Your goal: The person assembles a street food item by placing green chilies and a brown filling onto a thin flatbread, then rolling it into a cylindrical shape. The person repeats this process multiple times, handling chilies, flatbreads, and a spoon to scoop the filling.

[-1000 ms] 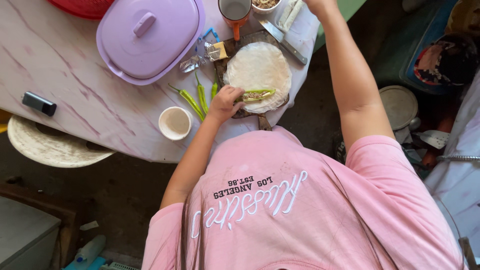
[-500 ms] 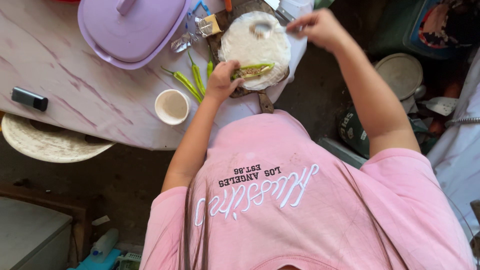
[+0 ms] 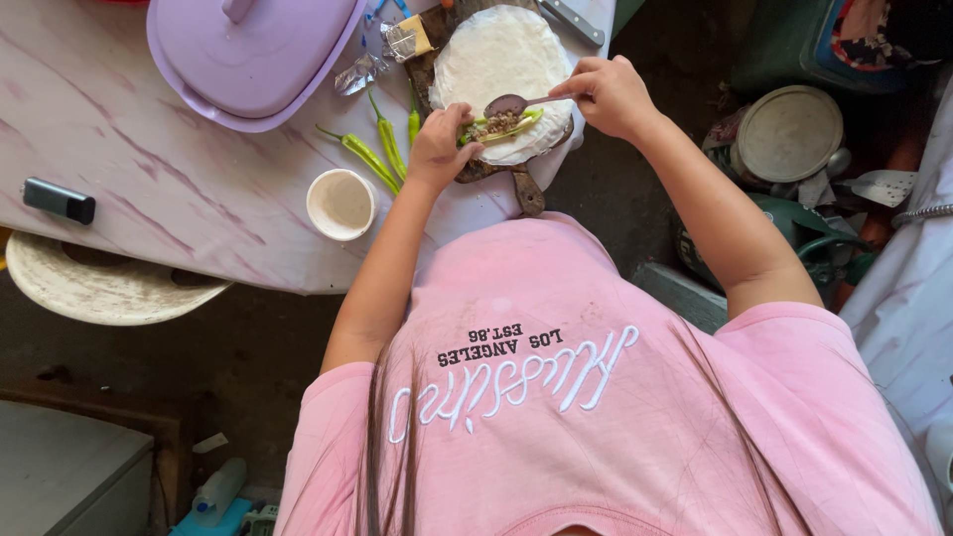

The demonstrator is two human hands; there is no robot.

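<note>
Marble-patterned table top (image 3: 149,189), white with pink veins, across upper left of view. Lilac lidded casserole dish (image 3: 248,55) at top, partly cut by frame edge. Pale round woven mat (image 3: 94,283) poking out below table's near edge. Dark wooden cutting board (image 3: 476,164) at table's right corner, handle pointing toward wearer. Round white flatbread (image 3: 501,50) lying on board, covering most of it. Small white cup (image 3: 340,203) near table edge, just left of left forearm. Loose green chillies (image 3: 372,154), three or so, on table between cup and board. Split green chilli (image 3: 506,127) on near edge of flatbread, opened lengthwise, brownish filling visible inside. Left hand (image 3: 439,149) closed on chilli's stem end, fingers pinching it down against flatbread. Right hand (image 3: 608,94) closed round handle of metal spoon (image 3: 511,102), thumb and fingers gripping; spoon bowl over chilli's open slit, touching or just above filling, cannot tell which. Knife (image 3: 571,20) at top right of board, blade partly out of frame. Crumpled foil wrapper (image 3: 357,74) and small yellowish block (image 3: 412,38) between dish and board. Small dark rectangular object (image 3: 60,201) far left on table.
</note>
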